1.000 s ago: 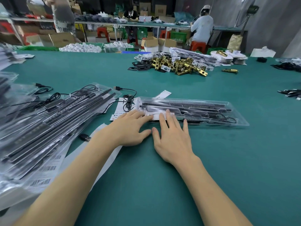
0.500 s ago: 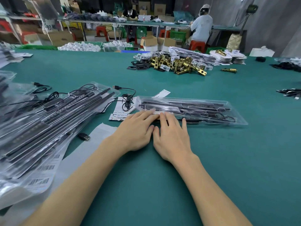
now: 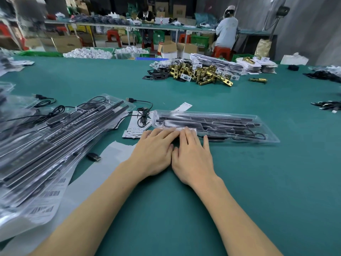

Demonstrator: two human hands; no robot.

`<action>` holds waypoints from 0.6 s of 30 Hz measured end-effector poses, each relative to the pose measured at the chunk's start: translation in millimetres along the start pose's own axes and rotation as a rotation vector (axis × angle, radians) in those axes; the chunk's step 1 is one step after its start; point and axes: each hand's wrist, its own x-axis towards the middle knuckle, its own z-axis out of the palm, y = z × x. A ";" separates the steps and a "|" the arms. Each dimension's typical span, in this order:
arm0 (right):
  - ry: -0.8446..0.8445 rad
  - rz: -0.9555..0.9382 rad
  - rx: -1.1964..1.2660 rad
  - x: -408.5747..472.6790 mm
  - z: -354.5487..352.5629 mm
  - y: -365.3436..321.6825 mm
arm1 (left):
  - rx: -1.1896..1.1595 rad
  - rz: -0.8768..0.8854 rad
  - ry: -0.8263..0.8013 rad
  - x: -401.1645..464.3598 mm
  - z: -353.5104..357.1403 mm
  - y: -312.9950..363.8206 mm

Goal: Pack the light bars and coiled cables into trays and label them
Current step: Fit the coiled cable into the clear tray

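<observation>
Both hands flat, fingers straight: left hand, right hand pressing white label onto clear tray's near-left end. Tray long axis running rightward from hands; right hand nearer.

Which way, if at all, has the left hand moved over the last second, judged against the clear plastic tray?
Yes. The left hand has slid right along the clear plastic tray, closing up against the right hand on the tray's near edge.

A green table carries a clear tray, a stack of packed trays, label sheets, a loose cable and brass latches.
</observation>
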 end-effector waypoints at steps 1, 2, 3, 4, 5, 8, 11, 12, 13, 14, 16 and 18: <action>0.005 -0.004 0.011 -0.1 -0.3 -0.2 | -0.021 0.004 0.000 0.4 -0.9 -1.2; 0.010 -0.011 0.020 -0.2 -0.8 -0.1 | -0.051 0.008 -0.003 0.9 -2.3 -2.1; 0.015 -0.020 0.022 -0.2 -1.2 0.1 | -0.075 0.014 -0.010 1.1 -3.4 -2.6; 0.021 -0.030 0.016 0.2 -1.7 0.5 | -0.086 0.023 -0.021 1.1 -4.4 -2.7; 0.026 -0.035 0.013 0.7 -2.1 0.7 | -0.093 0.031 -0.031 1.5 -5.1 -3.2; 0.014 -0.023 0.023 2.1 -3.5 2.2 | -0.154 -0.026 -0.045 3.4 -9.8 -7.1; 0.015 -0.023 0.013 2.2 -3.6 1.7 | -0.185 -0.017 -0.082 5.1 -15.1 -14.6; 0.017 -0.020 0.019 1.8 -3.3 0.4 | -0.176 0.006 -0.105 5.3 -16.6 -17.5; 0.011 -0.017 0.024 1.6 -3.1 -1.1 | -0.152 0.031 -0.128 5.1 -18.2 -20.4; 0.002 -0.016 0.023 1.6 -2.7 -2.6 | -0.118 0.056 -0.149 4.7 -19.9 -23.2; -0.010 -0.013 0.007 2.0 -1.8 -4.8 | -0.107 0.082 -0.177 4.3 -24.0 -30.0; -0.025 -0.003 -0.012 2.5 -1.1 -6.7 | -0.179 0.057 -0.188 3.1 -30.5 -36.5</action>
